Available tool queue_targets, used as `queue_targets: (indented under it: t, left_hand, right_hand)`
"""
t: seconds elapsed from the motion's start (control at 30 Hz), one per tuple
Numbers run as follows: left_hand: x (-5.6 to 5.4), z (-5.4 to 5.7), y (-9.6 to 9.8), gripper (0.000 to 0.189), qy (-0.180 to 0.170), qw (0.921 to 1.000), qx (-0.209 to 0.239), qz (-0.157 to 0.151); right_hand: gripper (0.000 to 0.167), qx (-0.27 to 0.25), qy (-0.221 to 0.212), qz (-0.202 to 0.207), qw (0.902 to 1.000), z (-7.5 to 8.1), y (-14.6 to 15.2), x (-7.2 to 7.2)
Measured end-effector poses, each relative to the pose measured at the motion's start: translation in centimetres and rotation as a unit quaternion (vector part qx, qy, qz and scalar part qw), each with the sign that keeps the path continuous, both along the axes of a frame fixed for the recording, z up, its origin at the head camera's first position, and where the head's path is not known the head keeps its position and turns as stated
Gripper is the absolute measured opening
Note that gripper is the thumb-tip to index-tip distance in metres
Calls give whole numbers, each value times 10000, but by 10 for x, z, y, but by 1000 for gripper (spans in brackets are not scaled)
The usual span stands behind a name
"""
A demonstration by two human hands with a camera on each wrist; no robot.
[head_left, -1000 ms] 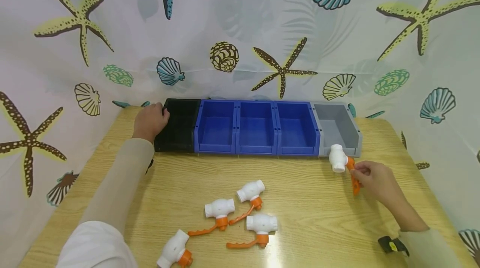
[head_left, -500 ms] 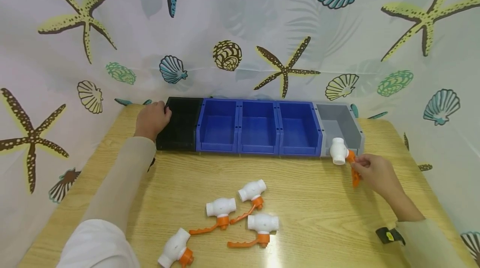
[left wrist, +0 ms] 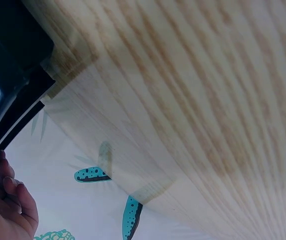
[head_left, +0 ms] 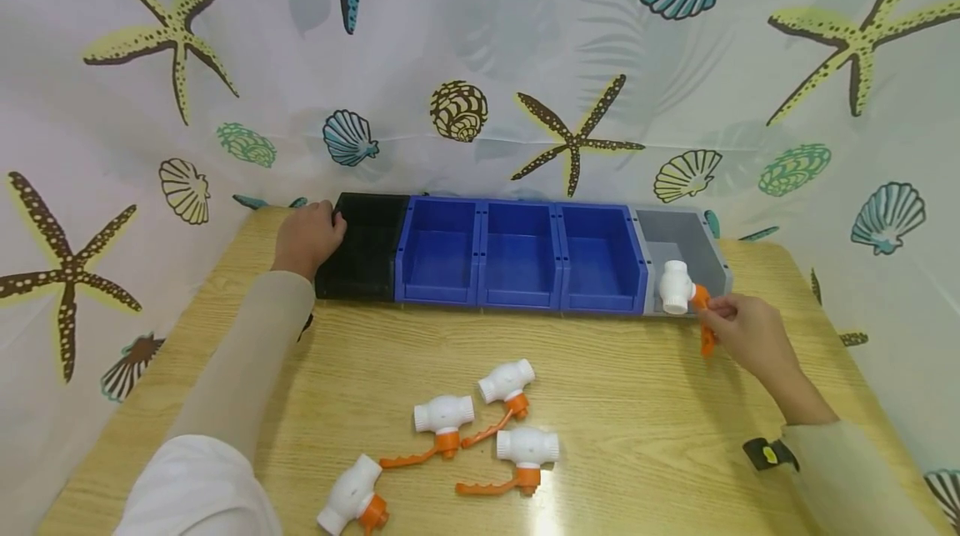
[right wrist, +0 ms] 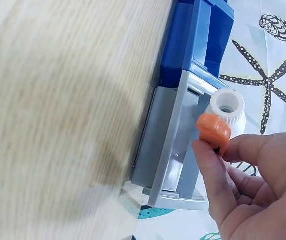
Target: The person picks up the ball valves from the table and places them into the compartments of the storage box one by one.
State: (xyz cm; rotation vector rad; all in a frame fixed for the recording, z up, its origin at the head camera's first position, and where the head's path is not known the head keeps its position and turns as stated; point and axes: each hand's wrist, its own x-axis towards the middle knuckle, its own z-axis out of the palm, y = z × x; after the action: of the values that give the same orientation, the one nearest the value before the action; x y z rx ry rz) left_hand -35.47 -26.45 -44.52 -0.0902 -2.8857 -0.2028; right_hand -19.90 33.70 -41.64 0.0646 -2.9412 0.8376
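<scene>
The right hand pinches the orange handle of a white valve between thumb and fingertips. The valve is held up at the front of the gray bin, above its low front wall, with its white body upright and the handle hanging toward the near side. The left hand grips the outer side edge of the black bin, its fingers curled at the rim. Between these two bins stand three blue bins, side by side in one row along the back of the wooden table.

Four more valves of the same kind lie on the table nearer the person, three grouped close together and one to their left, partly cut off by the lower edge of the head view. Behind the row hangs a pale cloth printed with starfish and shells.
</scene>
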Motion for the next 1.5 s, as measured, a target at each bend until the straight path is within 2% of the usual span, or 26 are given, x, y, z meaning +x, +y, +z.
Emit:
queue_targets:
  t: [0.2, 0.53, 0.83, 1.0, 1.23, 1.5]
  left_hand:
    - [1, 2, 1, 32, -5, 10000, -15, -4]
    - [1, 3, 1, 32, 110, 9999, -32, -59]
    - [0, 2, 2, 33, 116, 9999, -56, -56]
    - [0, 1, 1, 33, 83, 10000, -15, -33]
    - [2, 3, 2, 32, -37, 10000, 25, 36]
    - [1, 3, 2, 32, -69, 10000, 56, 27]
  right_hand:
    - [26, -114, 171, -105, 9997, 6, -6, -10]
    - [24, 45, 517, -292, 9982, 7, -7, -26]
    - [26, 43, 800, -759, 9939, 4, -13, -38]
    - [26, 22, 741, -902, 9932, 3, -16, -46]
    - [25, 23, 754, -821, 9938, -2, -17, -57]
    - [27, -15, 758, -963, 9925, -4, -19, -67]
